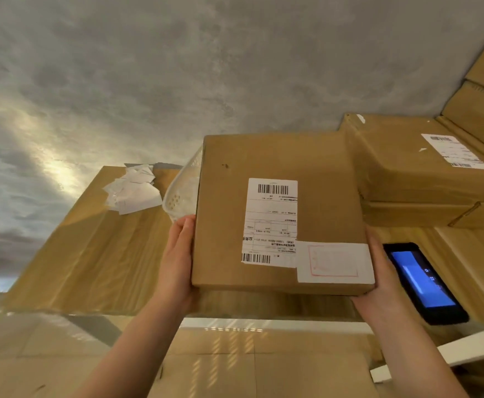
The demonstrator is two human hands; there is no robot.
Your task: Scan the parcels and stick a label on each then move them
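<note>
Both hands, left (177, 262) & right (378, 277), grip labelled parcel (263, 162) off worktop (100, 248); prob just moving left, stack (407, 168) pending.

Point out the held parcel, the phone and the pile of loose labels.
held parcel (315, 168): head view, bare cardboard of its top face.
phone (420, 278): head view, middle of its lit blue screen.
pile of loose labels (136, 193): head view, white sheets at the pile's centre.
</note>
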